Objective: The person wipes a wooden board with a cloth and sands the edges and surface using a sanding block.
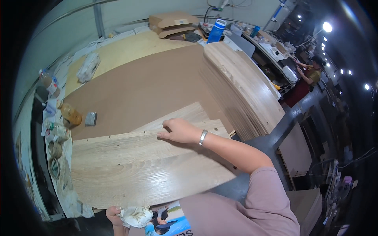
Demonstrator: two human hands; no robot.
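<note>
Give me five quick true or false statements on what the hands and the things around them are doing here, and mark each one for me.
1. The left hand holds a crumpled white cloth. True.
2. The right hand rests on a wood-grain panel. True.
3. The silver bracelet is on the left wrist. False: it is on the right wrist.
4. The small grey block sits on top of that panel. False: it lies on the brown sheet, beyond the panel's far edge.
5. The stack of round-ended panels stands to the left of the right hand. False: it is to the right.
</note>
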